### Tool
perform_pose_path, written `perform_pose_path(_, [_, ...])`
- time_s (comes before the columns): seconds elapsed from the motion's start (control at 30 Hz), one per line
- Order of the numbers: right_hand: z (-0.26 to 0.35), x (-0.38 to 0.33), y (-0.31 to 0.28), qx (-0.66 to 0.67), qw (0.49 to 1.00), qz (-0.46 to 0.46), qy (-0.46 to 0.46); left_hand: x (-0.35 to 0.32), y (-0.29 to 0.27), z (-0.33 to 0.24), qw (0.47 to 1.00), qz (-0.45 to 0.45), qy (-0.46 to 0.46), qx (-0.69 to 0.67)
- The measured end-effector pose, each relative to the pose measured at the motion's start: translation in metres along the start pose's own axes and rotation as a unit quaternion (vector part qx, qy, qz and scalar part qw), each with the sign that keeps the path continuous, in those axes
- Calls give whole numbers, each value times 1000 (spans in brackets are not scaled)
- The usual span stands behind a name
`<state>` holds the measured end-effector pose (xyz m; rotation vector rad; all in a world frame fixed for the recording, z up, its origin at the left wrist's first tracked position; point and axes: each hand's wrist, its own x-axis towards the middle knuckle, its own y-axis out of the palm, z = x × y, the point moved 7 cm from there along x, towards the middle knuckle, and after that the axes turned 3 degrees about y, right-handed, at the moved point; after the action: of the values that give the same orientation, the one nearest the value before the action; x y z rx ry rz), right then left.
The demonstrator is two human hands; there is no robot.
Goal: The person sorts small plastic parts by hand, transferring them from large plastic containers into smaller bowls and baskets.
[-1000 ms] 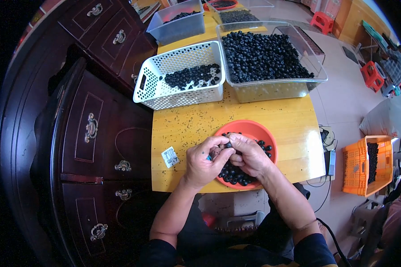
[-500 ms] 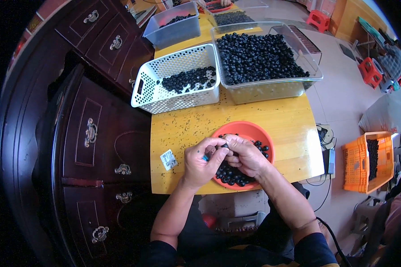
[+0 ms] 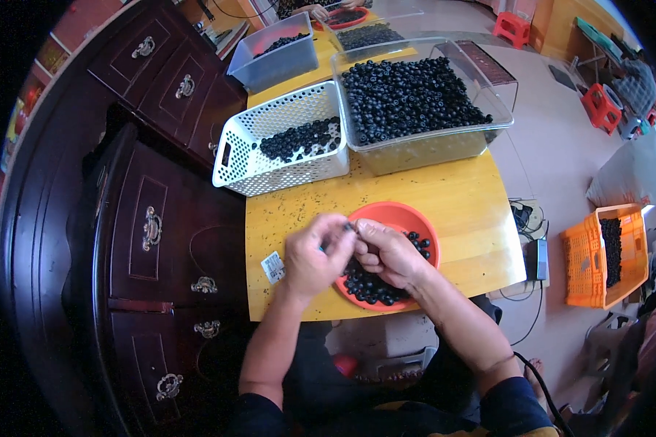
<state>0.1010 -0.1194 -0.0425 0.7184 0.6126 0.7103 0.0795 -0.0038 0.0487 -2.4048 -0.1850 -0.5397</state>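
Note:
Both of my hands meet fingertip to fingertip over the left part of a round orange-red basin point(image 3: 431, 255). My left hand point(image 3: 315, 255), somewhat smeared by motion, pinches a small dark round part point(image 3: 348, 227). Something blue shows by its fingers. My right hand point(image 3: 390, 251) is closed, thumb and forefinger pressed together beside that part; what its curled fingers hold is hidden. Shiny black round parts point(image 3: 375, 291) lie in the basin below and right of my hands.
Behind the basin stand a white perforated basket point(image 3: 284, 178) and a clear bin point(image 3: 430, 146), both holding black parts. A grey bin point(image 3: 277, 69) is farther back. Dark cabinets point(image 3: 175, 240) line the left. An orange crate point(image 3: 587, 269) stands right. Another person's hands point(image 3: 317, 12) work beyond.
My hands have shifted slightly left, and the left hand has drawn a little away from the right. The whole view has moved slightly.

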Motion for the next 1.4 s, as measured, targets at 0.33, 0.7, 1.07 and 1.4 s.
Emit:
perform_pose_path(0.33, [2, 6, -23, 264, 961, 81, -26, 66, -60, -19, 988, -112, 11, 104])
perform_pose_path(0.7, [-8, 7, -17, 232, 971, 47, -38, -20, 51, -29, 987, 128, 5, 95])
perform_pose_path(1.07, [0, 1, -6, 215, 970, 94, -56, -22, 30, 2, 996, 16, -43, -71])
perform_pose_path(1.4, [-2, -3, -9, -6, 1000, 14, -17, -19, 13, -7, 1000, -15, 9, -19])
